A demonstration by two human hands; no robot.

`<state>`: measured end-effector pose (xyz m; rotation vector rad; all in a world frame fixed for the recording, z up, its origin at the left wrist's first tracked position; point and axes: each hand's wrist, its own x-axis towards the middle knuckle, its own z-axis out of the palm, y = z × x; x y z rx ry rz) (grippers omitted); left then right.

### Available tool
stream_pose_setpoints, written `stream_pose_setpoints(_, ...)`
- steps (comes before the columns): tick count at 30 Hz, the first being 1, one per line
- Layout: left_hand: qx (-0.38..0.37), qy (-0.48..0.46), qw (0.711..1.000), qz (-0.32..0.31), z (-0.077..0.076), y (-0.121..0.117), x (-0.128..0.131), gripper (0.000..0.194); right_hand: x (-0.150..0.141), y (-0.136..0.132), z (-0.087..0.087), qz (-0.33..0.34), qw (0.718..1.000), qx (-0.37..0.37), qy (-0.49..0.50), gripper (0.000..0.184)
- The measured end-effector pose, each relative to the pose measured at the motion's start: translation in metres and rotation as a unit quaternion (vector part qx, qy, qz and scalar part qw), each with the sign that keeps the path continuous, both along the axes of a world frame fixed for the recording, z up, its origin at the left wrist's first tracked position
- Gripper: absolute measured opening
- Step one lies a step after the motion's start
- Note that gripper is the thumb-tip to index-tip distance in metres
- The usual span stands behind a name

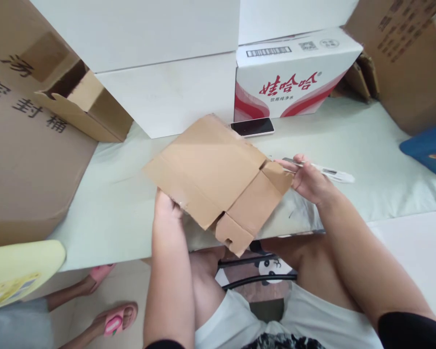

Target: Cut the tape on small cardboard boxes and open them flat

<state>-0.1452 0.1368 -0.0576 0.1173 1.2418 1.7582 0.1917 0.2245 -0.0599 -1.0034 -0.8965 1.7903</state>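
A flattened brown cardboard box (207, 165) with folded end flaps is held tilted above the green cloth. At its lower left edge, my left hand (168, 204) grips it, the fingers mostly hidden beneath. My right hand (308, 180) is closed around a white utility knife (336, 174), the knife's handle end pointing right. The fingers of that hand also reach the cardboard's right corner flap (277, 175). Just behind the cardboard lies a dark-screened phone (252, 127).
White cartons (189, 92) and a red-and-white water carton (294, 82) stand at the back. An open brown box (98, 106) sits left, beside a large carton (18, 160). A blue item (430, 148) is at right. Another person's feet in pink slippers (121, 316) are at lower left.
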Motion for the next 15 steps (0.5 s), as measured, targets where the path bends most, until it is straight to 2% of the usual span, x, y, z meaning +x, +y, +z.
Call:
stream_pose_setpoints(6, 0.037, -0.025, 0.999, 0.026, 0.017, 0.007, 0.006, 0.025, -0.016, -0.003, -0.013, -0.023, 0.999, -0.008, -0.028, 0.054)
stream_pose_setpoints(10, 0.13, -0.006, 0.991, -0.019, 0.021, 0.003, 0.007, 0.042, -0.014, 0.0, -0.012, -0.091, 0.994, 0.039, -0.052, 0.054)
stream_pose_setpoints(13, 0.153, 0.004, 0.988, -0.018, 0.021, 0.002, 0.008, 0.03, -0.015, -0.004, -0.001, -0.141, 0.986, 0.075, -0.055, 0.055)
stream_pose_setpoints(15, 0.138, 0.008, 0.99, 0.008, 0.02, 0.002, 0.01, 0.016, -0.02, -0.013, 0.008, -0.132, 0.986, 0.086, -0.051, 0.055)
